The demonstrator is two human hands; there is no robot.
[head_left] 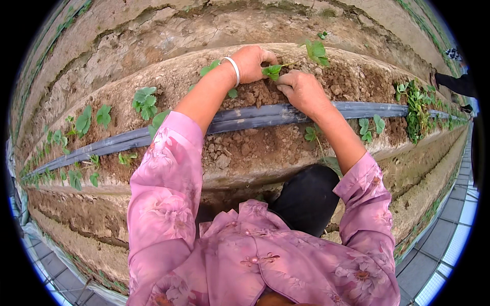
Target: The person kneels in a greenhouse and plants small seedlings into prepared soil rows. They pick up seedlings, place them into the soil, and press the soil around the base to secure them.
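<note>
A young strawberry seedling (272,71) stands between my hands at the top of a raised soil bed (240,148). My left hand (250,64), with a white bangle at the wrist, curls its fingers and thumb around the seedling's far left side. Its fingertips are partly hidden by the hand itself. Just right of the seedling, my right hand (304,93) is closed, with thumb and fingers bent down at the loose soil. What lies in its fingertips is hidden. A thin stem runs from the seedling toward a larger strawberry leaf (316,51) beyond my right hand.
A flat dark drip hose (265,117) runs along the bed, passing under my forearms. More strawberry plants (145,102) grow on the left. A bunch of loose seedlings (417,109) lies across the hose at right. Another person's dark-clad leg (456,84) shows at the far right.
</note>
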